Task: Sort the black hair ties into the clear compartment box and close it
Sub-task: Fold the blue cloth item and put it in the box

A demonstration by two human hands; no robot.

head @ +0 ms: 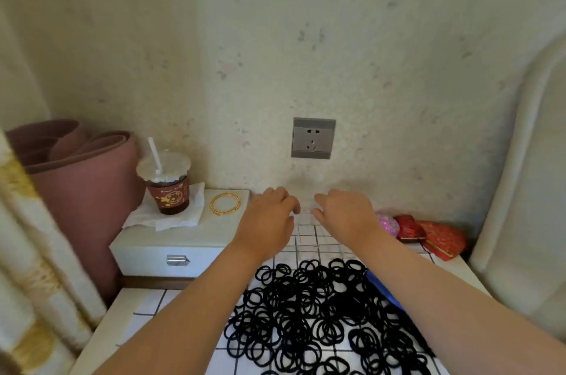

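Two bare hands are reaching forward side by side, near each other but not touching, toward the wall end of a white table top with a black grid pattern [147, 304]. Between them the clear compartment box [304, 229] is showing only faintly, its thin dividers just visible against the grid. The left hand [269, 216] is bending its fingers down at the box's left side, and the right hand [347, 215] is curling its thumb and fingers at the right side; whether either one is gripping the box or only touching it, I cannot tell. The black hair ties [321, 319] are lying in a big loose heap on the table, nearer the person than the box and between the two forearms. A blue object [381, 287] is peeking out under the right forearm at the heap's edge. To the left, a white drawer unit [171, 256] is carrying a lidded drink cup [168, 187] with a straw on a napkin [174, 220], with gold bangles [225, 204] just beside it. A wall socket [312, 138] is sitting above the hands. Red pouches [435, 236] and a pink glittery item [388, 221] are lying near the wall on the right.
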